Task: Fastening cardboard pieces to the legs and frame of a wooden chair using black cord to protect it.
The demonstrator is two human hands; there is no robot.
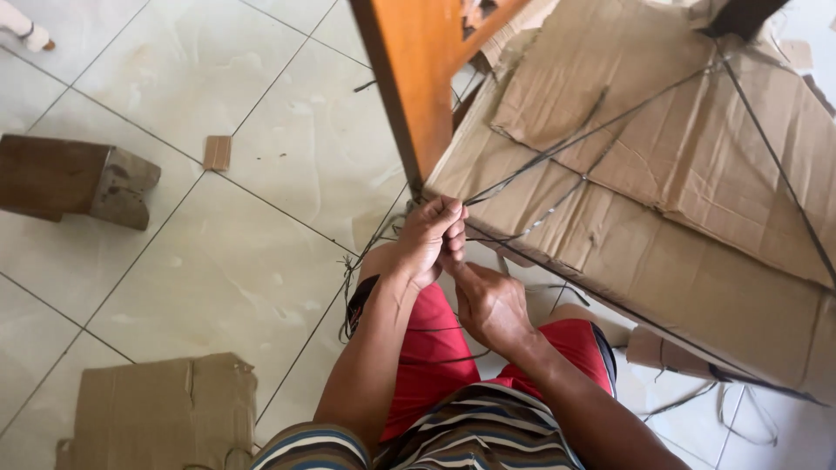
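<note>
left hand (428,237) fist closed on dark strapping band (557,152) | right hand (489,303) pinching same band just below | band crosses cardboard-wrapped bundle (688,174) | tiled floor (218,261)

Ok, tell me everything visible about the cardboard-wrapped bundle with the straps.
The cardboard-wrapped bundle is large and boxy, covered in overlapping brown corrugated sheets, creased and torn at the edges. Thin dark straps cross it diagonally and meet near its middle. It fills the right of the view, tilted, against an orange wooden post, above a pale tiled floor. The left hand and right hand grip strap ends at its lower left corner.
</note>
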